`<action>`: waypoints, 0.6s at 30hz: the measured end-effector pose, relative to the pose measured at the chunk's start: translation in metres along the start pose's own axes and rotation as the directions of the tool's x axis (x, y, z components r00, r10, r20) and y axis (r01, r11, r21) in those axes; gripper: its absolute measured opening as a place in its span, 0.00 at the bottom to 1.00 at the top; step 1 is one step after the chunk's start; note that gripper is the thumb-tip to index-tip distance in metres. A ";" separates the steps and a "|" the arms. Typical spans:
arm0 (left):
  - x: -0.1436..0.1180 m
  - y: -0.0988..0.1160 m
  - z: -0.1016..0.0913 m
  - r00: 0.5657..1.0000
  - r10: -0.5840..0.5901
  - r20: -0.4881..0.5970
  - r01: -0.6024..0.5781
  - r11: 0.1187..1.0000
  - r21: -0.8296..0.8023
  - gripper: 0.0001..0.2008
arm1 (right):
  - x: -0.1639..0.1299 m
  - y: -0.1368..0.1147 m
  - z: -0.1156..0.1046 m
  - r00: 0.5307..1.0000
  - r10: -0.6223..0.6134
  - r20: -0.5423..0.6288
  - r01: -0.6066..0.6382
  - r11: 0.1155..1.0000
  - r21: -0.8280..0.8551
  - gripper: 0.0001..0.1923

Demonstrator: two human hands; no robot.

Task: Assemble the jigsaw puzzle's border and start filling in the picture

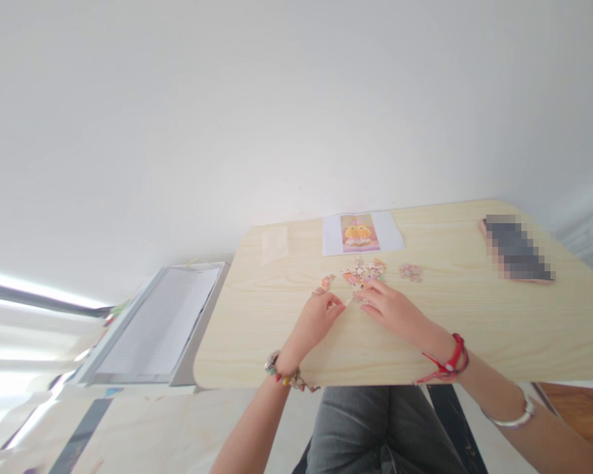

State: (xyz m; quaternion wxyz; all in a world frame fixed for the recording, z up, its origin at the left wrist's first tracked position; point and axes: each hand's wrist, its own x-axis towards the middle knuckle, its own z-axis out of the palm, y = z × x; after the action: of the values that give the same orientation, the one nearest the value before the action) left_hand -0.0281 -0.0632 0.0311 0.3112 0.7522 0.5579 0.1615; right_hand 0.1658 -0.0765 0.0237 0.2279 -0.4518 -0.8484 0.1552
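Note:
A loose pile of small jigsaw puzzle pieces (360, 268) lies on the light wooden table (454, 263), just past my hands. My left hand (321, 311), with a ring and a beaded bracelet, pinches a small pale jigsaw puzzle piece (349, 301) at its fingertips. Close by on the right, my right hand (386, 305) rests at the pile's near edge with bent fingers; what lies under them is partly hidden. Smaller piece clusters sit left of the pile (327, 282) and right of it (411, 271). Behind them is a paper sheet with a printed picture (358, 233).
A phone-like dark slab (518, 250), blurred by pixels, lies at the table's right. A small translucent sheet (275, 244) is at the back left. Left of the table stands a grey-white box or tray with papers (161, 322). A white wall (296, 118) rises behind.

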 end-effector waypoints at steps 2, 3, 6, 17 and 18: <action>-0.005 -0.003 -0.006 0.996 -0.020 0.084 0.032 0.989 -0.147 0.08 | 0.006 -0.004 0.001 0.998 -0.057 0.032 0.056 0.997 0.047 0.07; -0.007 -0.003 -0.009 0.992 -0.020 0.126 0.046 0.976 -0.213 0.09 | 0.008 -0.006 0.002 0.996 -0.078 0.040 0.074 0.994 0.074 0.07; -0.010 -0.003 -0.013 0.975 -0.008 0.220 0.082 0.940 -0.331 0.12 | 0.011 -0.007 0.003 0.994 -0.101 0.037 0.095 0.987 0.126 0.08; -0.005 0.011 -0.002 0.991 -0.012 0.136 0.057 0.942 -0.330 0.15 | -0.002 -0.002 -0.005 0.991 -0.073 -0.109 0.074 0.997 0.005 0.09; -0.004 0.012 -0.001 0.993 -0.002 0.115 0.039 0.946 -0.322 0.15 | -0.003 -0.002 -0.007 0.990 -0.074 -0.119 0.074 0.997 0.000 0.10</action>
State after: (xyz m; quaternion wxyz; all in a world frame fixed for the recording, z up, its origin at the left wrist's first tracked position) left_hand -0.0208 -0.0688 0.0404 0.4633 0.6930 0.5131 0.2046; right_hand 0.1692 -0.0801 0.0296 0.2847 -0.4280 -0.8492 0.1212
